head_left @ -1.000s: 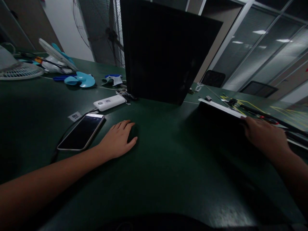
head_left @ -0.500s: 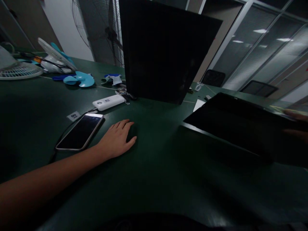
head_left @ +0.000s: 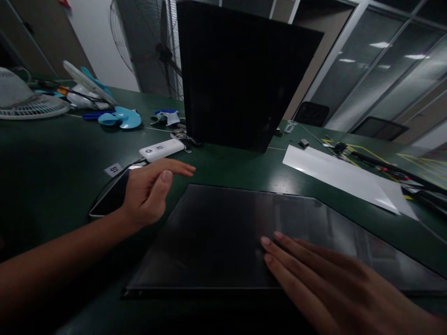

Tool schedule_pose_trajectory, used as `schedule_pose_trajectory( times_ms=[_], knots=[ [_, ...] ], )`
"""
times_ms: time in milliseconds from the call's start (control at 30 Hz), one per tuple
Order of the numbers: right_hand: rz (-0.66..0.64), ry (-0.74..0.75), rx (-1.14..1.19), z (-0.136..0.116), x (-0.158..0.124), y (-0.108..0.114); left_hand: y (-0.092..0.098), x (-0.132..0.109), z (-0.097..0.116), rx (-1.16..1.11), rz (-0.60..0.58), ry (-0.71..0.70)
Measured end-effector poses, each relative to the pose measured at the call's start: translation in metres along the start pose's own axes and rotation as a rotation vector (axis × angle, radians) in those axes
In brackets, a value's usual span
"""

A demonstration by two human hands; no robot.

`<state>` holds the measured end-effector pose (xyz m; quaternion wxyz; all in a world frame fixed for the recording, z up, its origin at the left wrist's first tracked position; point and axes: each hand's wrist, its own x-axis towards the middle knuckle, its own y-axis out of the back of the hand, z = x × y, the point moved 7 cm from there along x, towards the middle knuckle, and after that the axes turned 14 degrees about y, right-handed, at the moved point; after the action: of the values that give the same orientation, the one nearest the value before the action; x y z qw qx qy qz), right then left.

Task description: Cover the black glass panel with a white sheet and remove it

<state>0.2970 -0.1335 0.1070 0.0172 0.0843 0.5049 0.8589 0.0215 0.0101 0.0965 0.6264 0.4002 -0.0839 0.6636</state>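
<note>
A thin, glossy black screen panel [head_left: 209, 232] lies flat on the green table in front of me. My right hand [head_left: 324, 279] rests on its surface near the front edge, fingers stretched out flat, gripping nothing. To the left of the panel, my left hand [head_left: 146, 190] is raised, its fingers bent at the knuckles and the thumb apart, holding nothing. Partly hidden behind that hand is a smartphone [head_left: 111, 197] with a dark screen. Beyond it a white power bank [head_left: 162, 150] has a black cable running from it.
A large black panel [head_left: 244, 79] stands upright at the back. White sheets [head_left: 335, 174] lie to the right, near dark cables and a small metal cylinder [head_left: 304, 143]. At far left are fan parts: a white grille [head_left: 35, 109] and blue blades [head_left: 120, 117].
The screen panel, tilted at the right edge in my right hand, now lies flat in front of me. That hand has moved left onto it; my left hand has lifted and shifted left.
</note>
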Motion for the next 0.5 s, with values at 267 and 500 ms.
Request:
schedule_pose_trajectory(
  times_ms=[267,500],
  knots=[
    [-0.257,-0.051,0.219,0.021,0.053,-0.095,-0.056,-0.019,-0.032,0.534,-0.67,0.041],
    [0.234,-0.44,0.446,0.154,0.021,-0.02,-0.072,-0.037,-0.069,0.664,-0.82,0.063]
  ],
)
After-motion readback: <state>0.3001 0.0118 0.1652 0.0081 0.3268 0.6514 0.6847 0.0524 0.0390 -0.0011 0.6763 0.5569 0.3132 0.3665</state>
